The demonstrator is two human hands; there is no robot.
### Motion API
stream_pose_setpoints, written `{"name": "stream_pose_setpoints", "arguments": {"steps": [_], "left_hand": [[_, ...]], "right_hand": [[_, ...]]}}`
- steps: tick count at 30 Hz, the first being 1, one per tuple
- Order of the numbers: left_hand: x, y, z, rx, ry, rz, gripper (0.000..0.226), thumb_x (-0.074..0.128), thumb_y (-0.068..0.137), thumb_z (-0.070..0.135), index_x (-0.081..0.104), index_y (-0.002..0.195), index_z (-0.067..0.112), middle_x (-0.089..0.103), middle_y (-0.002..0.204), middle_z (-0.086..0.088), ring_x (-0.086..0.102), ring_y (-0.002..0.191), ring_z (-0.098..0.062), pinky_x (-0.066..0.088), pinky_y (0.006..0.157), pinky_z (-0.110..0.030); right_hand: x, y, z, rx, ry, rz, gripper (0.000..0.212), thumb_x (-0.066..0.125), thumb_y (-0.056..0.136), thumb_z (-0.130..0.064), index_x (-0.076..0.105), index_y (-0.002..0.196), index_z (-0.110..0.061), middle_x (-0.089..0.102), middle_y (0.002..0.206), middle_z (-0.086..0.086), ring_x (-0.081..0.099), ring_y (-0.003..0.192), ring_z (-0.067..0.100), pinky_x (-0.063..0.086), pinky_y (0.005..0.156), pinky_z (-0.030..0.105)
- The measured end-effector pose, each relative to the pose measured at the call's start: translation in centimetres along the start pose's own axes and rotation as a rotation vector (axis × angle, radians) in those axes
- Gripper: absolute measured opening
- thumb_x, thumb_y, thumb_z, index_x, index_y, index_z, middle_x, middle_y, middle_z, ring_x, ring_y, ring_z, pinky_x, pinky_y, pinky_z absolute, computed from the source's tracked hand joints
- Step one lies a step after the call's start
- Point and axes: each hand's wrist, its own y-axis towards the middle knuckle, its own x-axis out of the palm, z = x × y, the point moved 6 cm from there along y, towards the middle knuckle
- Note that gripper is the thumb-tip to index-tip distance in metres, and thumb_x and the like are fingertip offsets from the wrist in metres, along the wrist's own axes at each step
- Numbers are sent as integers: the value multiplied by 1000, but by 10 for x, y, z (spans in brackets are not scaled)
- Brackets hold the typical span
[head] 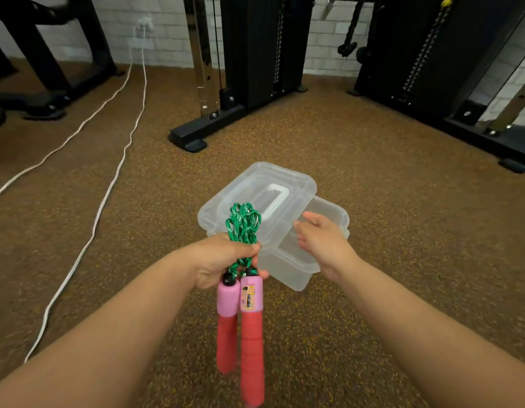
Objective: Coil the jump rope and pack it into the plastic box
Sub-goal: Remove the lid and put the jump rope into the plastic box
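Observation:
My left hand [223, 260] is shut on the jump rope [244, 228], whose green cord is folded into a bundle that sticks up above my fist. Its two pink and red handles [240, 325] hang down below the hand. A clear plastic box [290, 260] stands on the floor just beyond. The clear lid [249, 187] with a white handle lies skewed across the box's far left part, so the near right part is uncovered. My right hand [320, 240] hovers over the box with fingers apart, touching or close to the lid's right edge.
Brown speckled floor [402, 231] all around. Two white cables [114, 178] run along the floor at left. Black gym machine bases stand behind the box [193, 139] and at far right [490, 142]. A white brick wall is at the back.

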Motion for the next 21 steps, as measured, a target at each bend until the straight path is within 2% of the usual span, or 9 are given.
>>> {"name": "stream_pose_setpoints", "arguments": {"steps": [2,3,5,6,9,13,17,21], "left_hand": [[-6,2,-2,6,-16,11,4,55,91,6,54,87,6,57,64,-7,72,66,-25,60,65,-32],[-9,4,-2,11,-22,18,6,55,92,6,54,86,6,57,64,-7,72,66,-24,60,65,-32],[-14,9,-3,28,-30,35,8,54,92,7,53,85,6,56,66,-7,71,64,-24,59,65,-32],[-16,12,-3,35,-38,40,8,54,93,7,52,85,6,55,66,-8,71,63,-23,59,65,-33],[-22,19,-4,33,-75,42,6,55,92,7,53,87,5,56,67,-8,71,63,-23,59,65,-34],[-24,25,-4,14,-92,0,9,55,92,9,54,84,5,58,67,-7,72,64,-22,59,66,-33],[-22,24,-1,17,-90,-25,18,54,93,9,55,75,5,57,66,-8,72,63,-21,58,64,-30],[-15,19,2,31,-87,-27,20,53,93,9,55,74,6,57,65,-7,71,61,-21,58,67,-32]], "right_hand": [[16,15,5,57,70,6,59,61,79,-30,47,135,-16,59,123,2,55,106,16,48,97,39],[22,21,6,78,113,26,56,61,80,-27,48,133,-14,61,121,4,57,101,16,51,87,34],[30,30,6,90,207,65,37,58,86,-16,55,123,-13,66,113,5,62,93,16,49,67,26],[32,35,6,94,247,90,30,58,87,-11,58,117,-12,67,109,6,64,92,18,48,63,26],[35,47,9,135,333,153,28,60,85,-6,59,113,-8,68,105,9,65,95,25,54,71,34],[39,56,17,248,441,116,34,61,86,-1,57,120,-3,66,113,16,65,98,29,55,81,42],[38,56,23,301,491,28,36,59,87,0,56,123,-2,66,112,16,66,86,24,56,67,36],[29,51,21,303,468,-25,36,53,91,-4,52,127,-2,65,106,13,66,82,20,54,62,32]]}}
